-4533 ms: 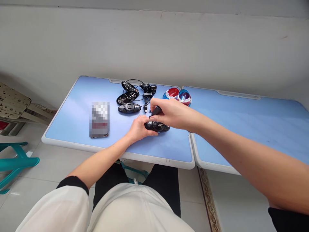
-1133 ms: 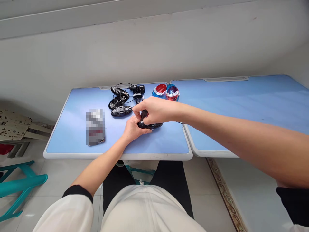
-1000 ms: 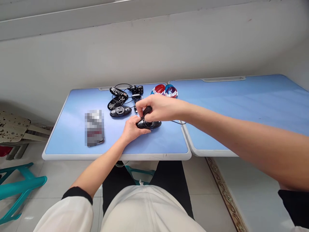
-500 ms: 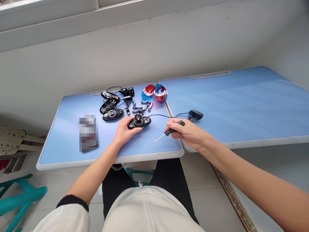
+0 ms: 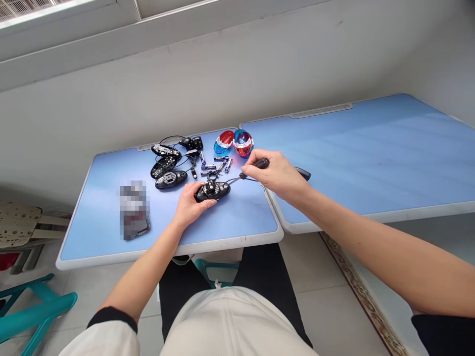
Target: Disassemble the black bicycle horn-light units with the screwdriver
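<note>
My left hand grips the left end of a black oval device lying on the blue table, thumb in front and fingers behind. A round black mount stands up from the device's middle. In my right hand is a screwdriver with a black handle, slanting down to the left. Its metal tip is at the device's right end; whether it touches cannot be told. A black cable runs from that end behind my right hand, towards a partly hidden black piece.
Behind my left hand lie black oval parts with cables and a black block. Several batteries lie near red-and-blue shells. A pixelated flat object is at left. A second blue table adjoins on the right.
My right hand has moved up and to the left, bringing the screwdriver tip from above the table's front part to the device's right end. My left hand keeps its hold.
</note>
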`<state>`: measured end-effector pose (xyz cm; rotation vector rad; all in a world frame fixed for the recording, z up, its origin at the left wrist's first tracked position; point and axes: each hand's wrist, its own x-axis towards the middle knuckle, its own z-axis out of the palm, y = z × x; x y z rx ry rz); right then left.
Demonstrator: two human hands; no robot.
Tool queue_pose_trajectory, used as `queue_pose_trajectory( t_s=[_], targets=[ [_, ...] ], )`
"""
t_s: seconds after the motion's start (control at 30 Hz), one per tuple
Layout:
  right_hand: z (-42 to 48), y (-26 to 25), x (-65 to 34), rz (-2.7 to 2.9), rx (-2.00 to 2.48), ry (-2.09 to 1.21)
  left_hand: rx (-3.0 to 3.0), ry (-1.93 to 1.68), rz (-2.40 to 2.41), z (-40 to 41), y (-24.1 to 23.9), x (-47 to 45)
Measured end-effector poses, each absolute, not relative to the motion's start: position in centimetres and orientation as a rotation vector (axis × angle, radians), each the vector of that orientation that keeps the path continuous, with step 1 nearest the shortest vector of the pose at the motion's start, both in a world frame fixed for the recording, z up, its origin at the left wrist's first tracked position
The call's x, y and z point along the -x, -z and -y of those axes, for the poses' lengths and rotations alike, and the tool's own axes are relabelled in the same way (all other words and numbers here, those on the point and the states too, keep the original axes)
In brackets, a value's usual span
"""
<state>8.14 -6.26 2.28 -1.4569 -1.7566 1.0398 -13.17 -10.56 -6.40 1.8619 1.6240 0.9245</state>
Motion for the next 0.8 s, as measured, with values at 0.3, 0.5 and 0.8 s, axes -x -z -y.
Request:
queue_pose_trajectory(
  t_s=[0.3,0.5,0.8],
  targets=[
    [5.1,-2.5,-7.6,1.889,1.362,-1.079,-1.855,-0.95,-1.591,10.5,6.6,13.3],
    [5.6,-2.9,-7.1,2.034,1.299,-0.998,-1.862,-0.966,-1.575,10.4,6.8,13.3],
    [4.1,-3.7,-7.3,2.177,1.392,-0.968,-1.817,-0.993,-1.558,10.4,6.9,13.3]
  ],
)
